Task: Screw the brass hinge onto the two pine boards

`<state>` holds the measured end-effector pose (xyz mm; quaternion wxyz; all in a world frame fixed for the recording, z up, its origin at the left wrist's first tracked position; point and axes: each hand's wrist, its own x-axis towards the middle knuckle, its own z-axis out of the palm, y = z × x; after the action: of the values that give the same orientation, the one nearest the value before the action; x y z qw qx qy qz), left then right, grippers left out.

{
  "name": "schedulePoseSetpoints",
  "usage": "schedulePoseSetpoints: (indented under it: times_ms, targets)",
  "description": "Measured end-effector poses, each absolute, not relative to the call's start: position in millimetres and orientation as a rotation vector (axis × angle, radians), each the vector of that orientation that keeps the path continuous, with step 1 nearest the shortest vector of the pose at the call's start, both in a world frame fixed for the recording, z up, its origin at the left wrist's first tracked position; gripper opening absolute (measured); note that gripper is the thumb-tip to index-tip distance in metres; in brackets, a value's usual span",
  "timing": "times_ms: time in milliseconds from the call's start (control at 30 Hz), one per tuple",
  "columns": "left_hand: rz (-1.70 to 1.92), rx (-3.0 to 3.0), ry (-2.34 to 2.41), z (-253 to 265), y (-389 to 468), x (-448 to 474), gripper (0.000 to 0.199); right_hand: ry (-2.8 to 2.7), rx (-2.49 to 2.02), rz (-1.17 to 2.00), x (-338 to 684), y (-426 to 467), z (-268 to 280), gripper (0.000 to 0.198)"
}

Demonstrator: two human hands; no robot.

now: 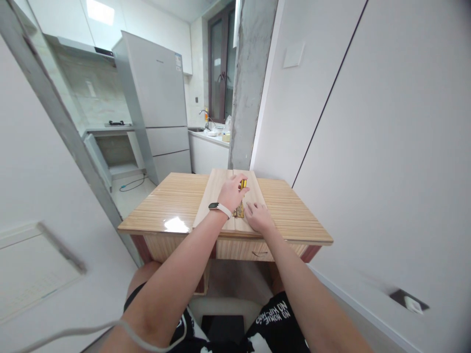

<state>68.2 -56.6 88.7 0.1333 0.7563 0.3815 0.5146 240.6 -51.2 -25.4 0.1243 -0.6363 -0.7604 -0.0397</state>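
Observation:
My left hand [231, 192], with a light-banded wristwatch [220, 209] at the wrist, pinches a small yellow-and-dark piece [243, 184] between thumb and fingers, above the pale wooden boards [211, 203]. What kind of piece it is cannot be made out. Below it lies a small gold-coloured flat piece [239, 211] with dark marks, near the seam between the two boards. My right hand [258, 216] rests on the right board with bent fingers, its fingertips beside or touching the gold piece. Whether those fingers grip its edge is hidden.
The boards lie side by side on a striped wooden desk [165, 196] with a drawer [243, 249]. A white wall [368, 147] stands close on the right. Behind the desk are a concrete pillar [252, 88], a fridge [158, 88] and a sink counter [209, 154]. A pale cable [127, 326] crosses my left forearm.

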Motion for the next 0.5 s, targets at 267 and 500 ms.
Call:
schedulePoseSetpoints:
  times_ms: [267, 500]
  targets:
    - [1.421, 2.132, 1.004, 85.8, -56.7, 66.4, 0.036, -2.184, -1.813, -0.083, 241.9, -52.9, -27.0, 0.049]
    - [1.498, 2.180, 1.076, 93.3, -58.3, 66.8, 0.025, -2.196, -1.811, -0.050, 243.7, -50.8, -27.0, 0.048]
